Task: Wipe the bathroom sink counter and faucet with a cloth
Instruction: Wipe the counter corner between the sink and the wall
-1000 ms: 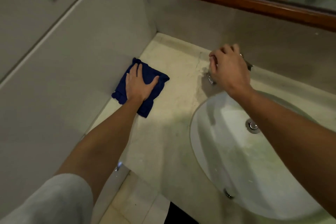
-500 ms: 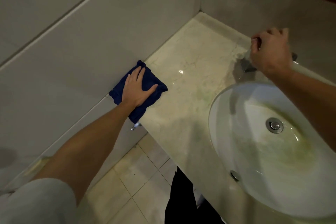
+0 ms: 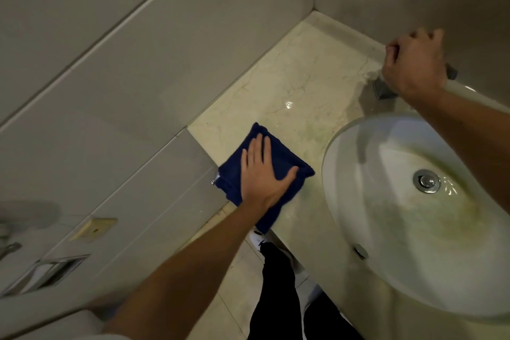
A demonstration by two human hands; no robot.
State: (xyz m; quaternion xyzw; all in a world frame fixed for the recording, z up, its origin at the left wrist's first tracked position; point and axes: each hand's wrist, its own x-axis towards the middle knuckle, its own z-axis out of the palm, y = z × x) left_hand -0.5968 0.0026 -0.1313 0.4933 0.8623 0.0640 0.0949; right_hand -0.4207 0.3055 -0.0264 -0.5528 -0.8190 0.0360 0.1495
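cloth (image 3: 278,163) slid from wall side toward sink (image 3: 408,218), now at counter (image 3: 289,85) front edge, corner overhanging | left hand (image 3: 262,174) flat, fingers straight, pressing cloth | right hand (image 3: 414,63) curled on faucet (image 3: 382,91) behind sink | cloth dark blue, folded

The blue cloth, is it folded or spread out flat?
Folded: the blue cloth lies as a thick compact pad with layered edges under the flat left hand.
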